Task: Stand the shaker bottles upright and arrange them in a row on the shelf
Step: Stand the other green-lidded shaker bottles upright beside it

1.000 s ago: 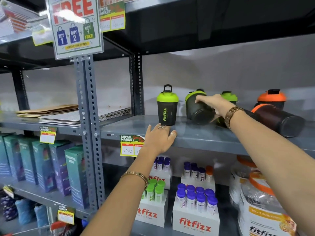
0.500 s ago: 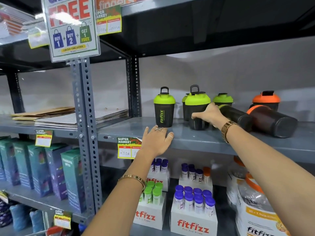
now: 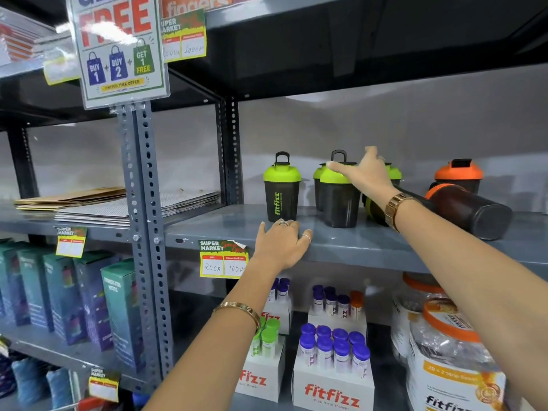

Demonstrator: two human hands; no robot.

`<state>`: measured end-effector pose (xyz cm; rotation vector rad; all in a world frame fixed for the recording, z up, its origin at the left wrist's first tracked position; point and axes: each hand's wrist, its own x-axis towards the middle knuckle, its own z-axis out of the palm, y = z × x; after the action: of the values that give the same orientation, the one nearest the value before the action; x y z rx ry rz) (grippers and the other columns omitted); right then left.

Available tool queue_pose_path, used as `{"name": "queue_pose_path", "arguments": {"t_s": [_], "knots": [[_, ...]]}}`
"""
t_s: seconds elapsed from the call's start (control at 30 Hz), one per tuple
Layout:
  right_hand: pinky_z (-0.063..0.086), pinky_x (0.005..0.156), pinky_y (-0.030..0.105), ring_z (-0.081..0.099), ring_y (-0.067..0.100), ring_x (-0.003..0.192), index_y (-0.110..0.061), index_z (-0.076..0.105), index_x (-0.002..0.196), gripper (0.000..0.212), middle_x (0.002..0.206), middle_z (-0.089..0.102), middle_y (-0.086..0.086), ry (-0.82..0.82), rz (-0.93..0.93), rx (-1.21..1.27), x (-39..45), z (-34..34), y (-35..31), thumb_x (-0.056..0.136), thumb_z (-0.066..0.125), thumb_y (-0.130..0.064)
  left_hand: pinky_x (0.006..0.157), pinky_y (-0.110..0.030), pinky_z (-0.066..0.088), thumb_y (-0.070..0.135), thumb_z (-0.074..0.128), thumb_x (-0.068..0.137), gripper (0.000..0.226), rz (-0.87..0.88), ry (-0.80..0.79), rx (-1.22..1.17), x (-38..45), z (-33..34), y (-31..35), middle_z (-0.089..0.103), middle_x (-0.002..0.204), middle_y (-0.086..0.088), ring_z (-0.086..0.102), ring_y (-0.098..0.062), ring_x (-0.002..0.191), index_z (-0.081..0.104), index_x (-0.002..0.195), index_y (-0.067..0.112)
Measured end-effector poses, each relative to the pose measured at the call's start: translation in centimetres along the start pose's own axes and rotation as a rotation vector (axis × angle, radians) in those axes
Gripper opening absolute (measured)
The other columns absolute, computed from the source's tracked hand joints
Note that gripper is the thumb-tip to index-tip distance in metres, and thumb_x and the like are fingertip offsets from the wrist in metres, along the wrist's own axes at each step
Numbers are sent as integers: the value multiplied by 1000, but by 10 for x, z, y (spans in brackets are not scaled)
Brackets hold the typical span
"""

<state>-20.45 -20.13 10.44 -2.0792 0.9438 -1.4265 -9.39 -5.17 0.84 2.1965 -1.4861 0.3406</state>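
Note:
Two green-lidded black shaker bottles stand upright near the front of the grey shelf [image 3: 370, 247]: the left one [image 3: 281, 197] and a second one [image 3: 339, 200]. Another green-lidded bottle [image 3: 318, 185] stands just behind the second. My right hand [image 3: 367, 170] is lifted over the second bottle's lid, fingers spread, holding nothing. Behind my right wrist a green-lidded bottle [image 3: 374, 212] lies on its side. An orange-lidded dark bottle [image 3: 471, 212] also lies on its side at the right, in front of an upright orange-lidded one [image 3: 458, 173]. My left hand [image 3: 281, 244] rests flat on the shelf's front edge.
A perforated steel upright [image 3: 142, 232] bounds the bay on the left, with a promo sign [image 3: 118, 46] hanging above. A price tag [image 3: 222, 259] sticks to the shelf lip. Below are fitfizz tube boxes [image 3: 332, 366] and tubs [image 3: 450, 351]. Flat cardboard [image 3: 118, 203] lies on the neighbouring shelf.
My right hand stood the tilted green-lidded bottle upright, let go of its body and rose above its lid. My left hand stayed on the shelf edge.

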Motion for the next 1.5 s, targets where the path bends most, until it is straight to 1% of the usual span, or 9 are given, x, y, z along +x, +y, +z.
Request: {"name": "queue_pose_path", "arguments": {"t_s": [0.3, 0.5, 0.63, 0.9, 1.07, 1.17, 1.23, 1.33, 1.5], "knots": [[46, 77, 36, 58, 34, 105, -4, 57, 108, 80, 116, 58, 17, -45, -154, -678, 11, 2, -32, 65, 59, -71, 115, -52, 14, 41, 23, 97, 50, 13, -27, 43, 3, 4, 0, 50, 138, -12, 32, -24, 138, 51, 124, 9], [50, 74, 36, 57, 28, 84, -11, 51, 68, 49, 100, 60, 12, -409, -88, -657, 39, -21, -39, 60, 76, -53, 116, -49, 9, 44, 23, 97, 55, 39, -46, 60, 5, 4, -4, 36, 151, -7, 18, -23, 145, 39, 138, 11], [48, 91, 42, 55, 32, 107, -8, 57, 115, 57, 135, 49, 12, -617, 6, -610, 55, -34, -39, 67, 78, -31, 117, -48, 8, 44, 24, 97, 56, 38, -37, 58, 6, 6, -4, 35, 152, -7, 17, -22, 145, 37, 140, 12], [30, 98, 34, 26, 24, 135, -19, 44, 134, 62, 148, 32, 5, -699, 83, -389, 57, -33, -25, 81, 48, 12, 116, -47, 9, 44, 24, 97, 54, 39, -29, 59, 6, 7, -5, 37, 151, -6, 19, -22, 145, 40, 138, 13], [33, 67, 28, 38, 26, 115, -21, 64, 93, 26, 145, 36, 4, -540, 62, -270, 50, -35, -19, 71, 54, -29, 116, -47, 10, 43, 24, 97, 52, 35, -25, 42, 5, 8, -4, 40, 149, -7, 19, -22, 145, 43, 135, 13], [36, 84, 40, 44, 32, 117, -18, 53, 122, 80, 142, 42, 11, -481, 55, -393, 49, -27, -16, 63, 55, -72, 116, -47, 9, 43, 24, 96, 52, 35, -23, 39, 6, 7, -5, 40, 149, -6, 19, -22, 145, 44, 135, 13], [39, 77, 38, 50, 32, 107, -10, 54, 112, 91, 129, 53, 14, -414, -23, -565, 45, -17, -15, 59, 49, -83, 116, -47, 9, 43, 24, 96, 52, 32, -21, 41, 6, 7, -5, 40, 149, -6, 19, -22, 145, 43, 135, 13], [39, 69, 34, 52, 31, 92, -10, 49, 87, 72, 110, 58, 14, -352, -100, -650, 43, -9, -15, 60, 57, -76, 117, -46, 9, 43, 24, 96, 53, 33, -20, 44, 5, 8, -4, 39, 149, -5, 19, -22, 145, 43, 136, 14], [47, 73, 38, 52, 34, 94, -10, 49, 101, 56, 110, 47, 12, -566, 15, -503, 55, -21, -22, 65, 74, -46, 117, -45, 8, 43, 25, 97, 53, 30, -15, 34, 5, 7, -3, 37, 151, -4, 18, -21, 145, 40, 138, 13]]}}
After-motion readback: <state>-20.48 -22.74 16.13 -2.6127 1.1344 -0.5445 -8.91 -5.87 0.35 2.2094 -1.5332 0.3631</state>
